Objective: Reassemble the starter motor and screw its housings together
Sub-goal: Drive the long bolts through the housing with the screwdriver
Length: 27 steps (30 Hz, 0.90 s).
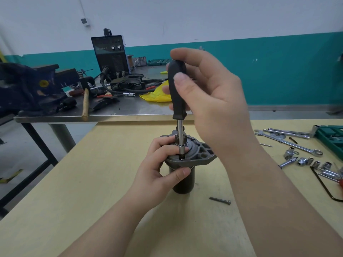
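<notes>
The starter motor (182, 175) stands upright on the pale wooden counter (92, 182), its dark cylindrical body down and its grey cast housing (201, 156) on top, a flange with several openings jutting to the right. A nut driver (178, 101) with a black handle and chrome shaft stands near vertical, its socket tip set in a hole at the housing's front edge. One loose bolt (220, 200) lies flat on the counter, near the motor's base to its right.
</notes>
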Available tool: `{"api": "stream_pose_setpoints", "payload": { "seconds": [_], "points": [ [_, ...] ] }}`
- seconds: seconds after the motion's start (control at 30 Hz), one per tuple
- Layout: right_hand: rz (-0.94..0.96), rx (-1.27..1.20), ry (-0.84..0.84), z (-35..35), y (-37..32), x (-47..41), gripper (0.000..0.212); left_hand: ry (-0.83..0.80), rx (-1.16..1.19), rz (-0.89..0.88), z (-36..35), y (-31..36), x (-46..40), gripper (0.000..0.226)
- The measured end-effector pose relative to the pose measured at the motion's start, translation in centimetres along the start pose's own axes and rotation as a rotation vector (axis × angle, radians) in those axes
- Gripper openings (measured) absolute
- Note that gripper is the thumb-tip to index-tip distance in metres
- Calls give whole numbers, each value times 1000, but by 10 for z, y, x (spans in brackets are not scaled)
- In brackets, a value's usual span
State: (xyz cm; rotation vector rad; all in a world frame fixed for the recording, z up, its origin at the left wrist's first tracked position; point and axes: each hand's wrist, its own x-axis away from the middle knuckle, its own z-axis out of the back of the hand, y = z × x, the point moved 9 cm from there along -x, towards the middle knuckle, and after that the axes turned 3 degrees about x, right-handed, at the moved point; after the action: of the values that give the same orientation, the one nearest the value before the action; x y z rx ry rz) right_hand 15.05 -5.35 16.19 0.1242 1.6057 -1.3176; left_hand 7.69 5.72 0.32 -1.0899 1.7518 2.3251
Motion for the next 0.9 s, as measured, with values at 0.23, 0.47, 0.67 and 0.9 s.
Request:
{"api": "stream_pose_setpoints", "payload": {
  "seconds": [0.23, 0.47, 0.67, 0.9],
  "points": [
    [168, 304, 177, 10, -16, 4, 33, -2, -3, -9, 0, 0, -1, 33],
    [-53, -142, -14, 6, 4, -2, 23, -2, -7, -19, 1, 0, 0, 37],
    [90, 141, 132, 17, -10, -2, 26, -8, -5, -17, 1, -1, -1, 38],
    [-42, -89, -14, 5, 1, -4, 25, -8, -6, -25, 0, 0, -1, 36]
  ]
}}
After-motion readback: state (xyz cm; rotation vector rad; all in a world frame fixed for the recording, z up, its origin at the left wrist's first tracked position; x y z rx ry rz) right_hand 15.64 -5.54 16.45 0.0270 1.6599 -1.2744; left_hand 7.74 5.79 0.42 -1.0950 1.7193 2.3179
